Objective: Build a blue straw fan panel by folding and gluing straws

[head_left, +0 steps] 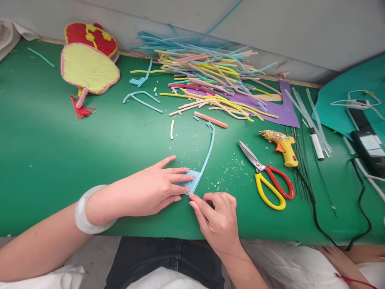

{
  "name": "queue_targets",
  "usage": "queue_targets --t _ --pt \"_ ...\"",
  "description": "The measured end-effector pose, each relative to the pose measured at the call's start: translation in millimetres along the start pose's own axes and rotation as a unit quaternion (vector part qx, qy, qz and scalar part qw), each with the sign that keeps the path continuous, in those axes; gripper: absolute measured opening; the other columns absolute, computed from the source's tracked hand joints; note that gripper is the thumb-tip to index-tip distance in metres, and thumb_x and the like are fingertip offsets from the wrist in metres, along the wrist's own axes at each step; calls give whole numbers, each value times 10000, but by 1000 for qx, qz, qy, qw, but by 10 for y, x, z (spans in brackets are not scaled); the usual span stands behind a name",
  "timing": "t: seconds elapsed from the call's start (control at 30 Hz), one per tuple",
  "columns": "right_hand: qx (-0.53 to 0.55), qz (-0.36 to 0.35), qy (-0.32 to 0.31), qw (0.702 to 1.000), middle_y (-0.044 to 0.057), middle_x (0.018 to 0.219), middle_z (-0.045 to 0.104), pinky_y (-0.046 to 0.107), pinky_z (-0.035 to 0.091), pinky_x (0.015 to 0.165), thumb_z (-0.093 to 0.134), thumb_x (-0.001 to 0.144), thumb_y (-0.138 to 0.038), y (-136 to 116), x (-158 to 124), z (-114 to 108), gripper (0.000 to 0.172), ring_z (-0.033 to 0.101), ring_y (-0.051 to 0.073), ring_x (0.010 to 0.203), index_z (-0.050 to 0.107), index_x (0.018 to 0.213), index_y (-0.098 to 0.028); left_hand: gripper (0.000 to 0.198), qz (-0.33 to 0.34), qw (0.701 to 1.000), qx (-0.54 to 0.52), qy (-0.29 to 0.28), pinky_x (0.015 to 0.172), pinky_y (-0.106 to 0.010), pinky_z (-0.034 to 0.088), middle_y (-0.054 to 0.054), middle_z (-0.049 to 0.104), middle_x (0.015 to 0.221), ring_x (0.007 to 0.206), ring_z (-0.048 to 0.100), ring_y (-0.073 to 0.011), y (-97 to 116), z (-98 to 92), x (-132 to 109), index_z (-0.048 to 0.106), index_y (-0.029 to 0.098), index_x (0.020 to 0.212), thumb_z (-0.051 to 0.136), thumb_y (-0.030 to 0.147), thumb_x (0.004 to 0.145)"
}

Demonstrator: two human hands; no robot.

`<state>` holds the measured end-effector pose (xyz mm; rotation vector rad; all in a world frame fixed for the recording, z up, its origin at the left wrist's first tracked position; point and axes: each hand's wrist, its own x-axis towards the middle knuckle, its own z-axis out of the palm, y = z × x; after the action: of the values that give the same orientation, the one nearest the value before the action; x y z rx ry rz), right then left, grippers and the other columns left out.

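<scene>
A small light-blue panel of pipe cleaners [195, 179] laid side by side rests on the green table near its front edge. One long blue pipe cleaner [209, 148] runs along its right side and sticks out beyond it, bending at the far end. My left hand [150, 188] lies flat across the panel with its fingers spread, hiding the left part. At the panel's lower corner, my right hand [218, 216] is closed in a pinch, thumb and forefinger touching the blue edge. Scissors [267, 178] with red and yellow handles lie open to the right.
A yellow glue gun [281, 146] with a black cord lies beyond the scissors, near thin wires and a white marker [316, 144]. Loose coloured pipe cleaners [204, 72] are heaped at the back. Two fans [90, 68] lie back left. Another person's arm [345, 265] shows lower right.
</scene>
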<state>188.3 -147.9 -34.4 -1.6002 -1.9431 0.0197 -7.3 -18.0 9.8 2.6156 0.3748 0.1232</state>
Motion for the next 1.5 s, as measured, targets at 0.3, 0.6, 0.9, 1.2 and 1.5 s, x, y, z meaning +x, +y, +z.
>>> queue_targets --t 0.3,0.6,0.9,1.2,1.5 --pt "-1 -6 0 1000 9 761 595 329 360 769 604 962 -238 8 -1 -8 159 522 137 727 753 1018 -253 288 -4 1000 6 -3 1227 -525 187 -63 593 1420 1365 503 -245 0 6 -7 667 285 1223 529 235 975" --pt "33 -11 64 997 -2 741 609 328 407 760 630 927 -160 17 -90 -43 168 560 135 722 719 1047 -236 356 -16 999 -39 4 1231 -507 182 -37 612 1401 1400 459 -222 -96 -1 -29 568 285 1327 493 205 988" --pt "9 0 45 999 15 774 633 327 385 752 594 952 -181 11 -49 -11 169 550 147 738 705 1077 -211 185 -133 987 -11 93 950 -389 485 -56 692 1018 1012 633 -212 -155 -47 23 607 201 1076 458 279 1000" --pt "-30 -12 -21 999 26 815 597 351 340 791 549 991 -265 0 -11 -3 236 516 164 775 721 1152 -260 150 -169 980 -5 104 839 -337 458 -38 650 950 932 586 -204 -153 -61 25 593 188 1013 466 265 994" --pt "-25 -11 -34 999 23 821 607 362 337 808 548 994 -250 3 1 -1 231 524 160 771 718 1150 -260 184 -176 979 4 103 861 -336 442 -46 652 981 967 587 -211 -183 -64 4 610 184 1048 459 277 998"
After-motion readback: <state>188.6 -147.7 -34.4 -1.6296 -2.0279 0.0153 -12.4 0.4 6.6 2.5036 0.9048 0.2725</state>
